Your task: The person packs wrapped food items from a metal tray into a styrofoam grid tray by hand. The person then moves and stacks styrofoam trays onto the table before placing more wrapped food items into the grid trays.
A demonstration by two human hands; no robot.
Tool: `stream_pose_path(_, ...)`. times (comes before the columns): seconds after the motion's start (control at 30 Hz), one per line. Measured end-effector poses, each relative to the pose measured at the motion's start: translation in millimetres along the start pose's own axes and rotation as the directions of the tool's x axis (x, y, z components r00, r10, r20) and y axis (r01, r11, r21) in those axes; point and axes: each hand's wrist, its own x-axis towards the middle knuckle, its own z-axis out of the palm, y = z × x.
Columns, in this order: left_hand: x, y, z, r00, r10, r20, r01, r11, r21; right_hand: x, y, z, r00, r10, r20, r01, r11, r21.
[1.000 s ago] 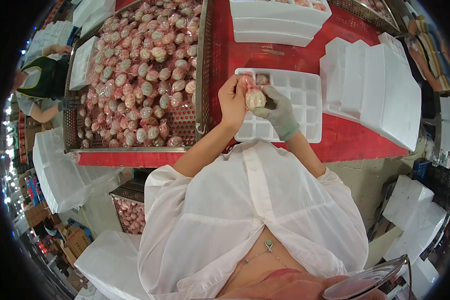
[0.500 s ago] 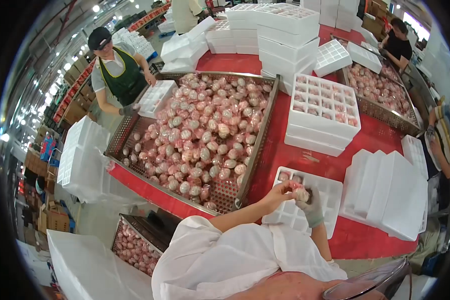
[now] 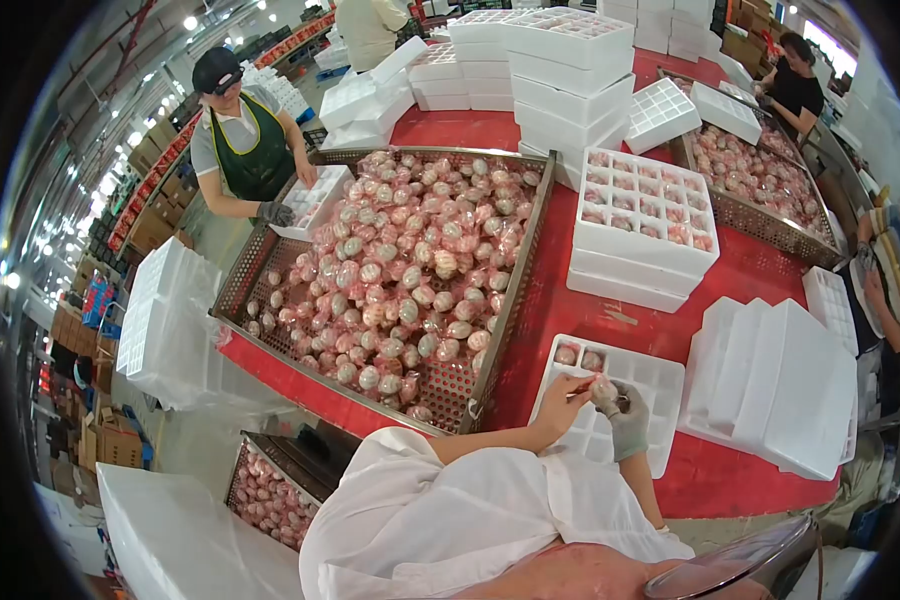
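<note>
My right hand, in a pale work glove, holds a small round item wrapped in clear and reddish film. My bare left hand is just left of it, thumb and fingers pinched together at the edge of the wrapper; what exactly they grip is too small to make out. Both hands are above a white foam tray with square compartments. Two wrapped round items sit in its far-left compartments. My hands and forearms cover part of the tray's near-left side.
A perforated metal bin heaped with wrapped round items stands to the left. Stacked foam boxes with a filled top tray are beyond my tray, and foam lids lean at right. A co-worker stands across the bin, handling another tray.
My left hand has drawn slightly down and away from the wrapped item, which the gloved hand still holds. The co-worker across the bin leans in, with a gloved hand further over the tray.
</note>
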Motion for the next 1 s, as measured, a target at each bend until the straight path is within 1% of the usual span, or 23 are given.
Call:
stream_pose_path(0.07, -3, 0, 2, 0.997, 0.059, -0.054, -0.048, 0.982, 0.181, -1, 15, 0, 0.974, -0.182, -0.134, 0.126, 0.929, -0.348)
stream_pose_path(0.1, -2, -2, 2, 0.998, 0.046, -0.05, -0.036, 0.982, 0.183, -4, 6, 3, 0.976, -0.17, -0.138, 0.113, 0.932, -0.345)
stream_pose_path(0.17, -2, -10, 5, 1.0, 0.029, -0.008, -0.025, 0.942, 0.335, -10, -13, 8, 0.952, -0.253, -0.175, 0.139, 0.861, -0.49)
stream_pose_path(0.2, -4, -4, 6, 0.997, -0.07, 0.033, 0.056, 0.948, 0.313, -10, -10, 7, 0.94, -0.305, -0.153, 0.185, 0.832, -0.523)
stream_pose_path(0.23, -9, -26, 14, 0.998, -0.062, -0.005, 0.062, 0.993, 0.105, -11, -7, 4, 0.93, -0.342, -0.137, 0.212, 0.801, -0.56)
stream_pose_path(0.27, -12, -16, 12, 0.984, -0.166, 0.063, 0.157, 0.98, 0.121, -14, -15, 6, 0.924, -0.357, -0.137, 0.222, 0.792, -0.569)
stream_pose_path(0.3, -11, -32, 14, 0.982, -0.178, 0.064, 0.171, 0.98, 0.1, -13, -6, 7, 0.916, -0.365, -0.165, 0.243, 0.835, -0.493)
stream_pose_path(0.33, -13, -11, 13, 0.974, -0.2, 0.105, 0.193, 0.979, 0.065, -15, -3, 4, 0.931, -0.33, -0.157, 0.192, 0.807, -0.558)
stream_pose_path(0.37, -11, -22, 13, 0.979, -0.133, 0.154, 0.144, 0.988, -0.059, -15, 9, 1, 0.909, -0.382, -0.167, 0.22, 0.779, -0.587)
stream_pose_path(0.43, -10, -28, 16, 0.938, -0.211, 0.277, 0.278, 0.932, -0.233, -14, 15, -3, 0.898, -0.387, -0.208, 0.176, 0.75, -0.638)
stream_pose_path(0.47, -7, -22, 19, 0.921, -0.213, 0.327, 0.305, 0.916, -0.262, -14, 13, -7, 0.903, -0.372, -0.215, 0.154, 0.747, -0.646)
stream_pose_path(0.53, 8, -26, 23, 0.899, -0.181, 0.399, 0.309, 0.907, -0.284, -6, 5, -10, 0.913, -0.315, -0.261, 0.132, 0.831, -0.54)
stream_pose_path(0.57, 15, -30, 26, 0.897, -0.185, 0.4, 0.315, 0.904, -0.289, 6, 15, -16, 0.903, -0.344, -0.258, 0.145, 0.809, -0.57)
stream_pose_path(0.6, 22, -34, 30, 0.922, -0.17, 0.347, 0.229, 0.964, -0.136, 16, 13, -20, 0.904, -0.342, -0.256, 0.142, 0.806, -0.575)
stream_pose_path(0.63, 32, -37, 34, 0.945, -0.144, 0.295, 0.142, 0.99, 0.027, 27, 10, -24, 0.898, -0.382, -0.218, 0.142, 0.721, -0.678)
stream_pose_path(0.67, 45, -43, 36, 0.948, -0.13, 0.292, 0.118, 0.991, 0.06, 38, 9, -27, 0.892, -0.417, -0.174, 0.141, 0.623, -0.769)
stream_pose_path(0.7, 55, -45, 36, 0.948, -0.132, 0.289, 0.121, 0.991, 0.055, 51, 11, -29, 0.894, -0.415, -0.17, 0.141, 0.62, -0.772)
stream_pose_path(0.77, 66, -49, 33, 0.931, -0.236, 0.278, 0.078, 0.875, 0.478, 77, 23, -33, 0.932, -0.359, -0.041, 0.172, 0.542, -0.823)
stream_pose_path(0.8, 62, -52, 32, 0.932, -0.237, 0.276, 0.083, 0.877, 0.474, 87, 27, -32, 0.934, -0.356, -0.037, 0.173, 0.538, -0.825)
stream_pose_path(0.87, 45, -57, 29, 0.958, -0.002, 0.286, -0.143, 0.861, 0.487, 104, 33, -24, 0.974, -0.223, 0.04, 0.085, 0.197, -0.977)
stream_pose_path(0.9, 38, -59, 27, 0.96, -0.007, 0.279, -0.136, 0.861, 0.49, 107, 32, -20, 0.979, -0.198, 0.051, 0.087, 0.178, -0.98)
stream_pose_path(0.93, 31, -61, 24, 0.951, 0.068, 0.3, -0.22, 0.833, 0.507, 107, 36, -23, 0.979, -0.193, 0.061, 0.096, 0.181, -0.979)
stream_pose_path(1.0, 28, -75, 16, 0.91, 0.219, 0.352, -0.376, 0.793, 0.479, 118, 44, -35, 0.967, -0.132, 0.217, 0.236, 0.149, -0.96)
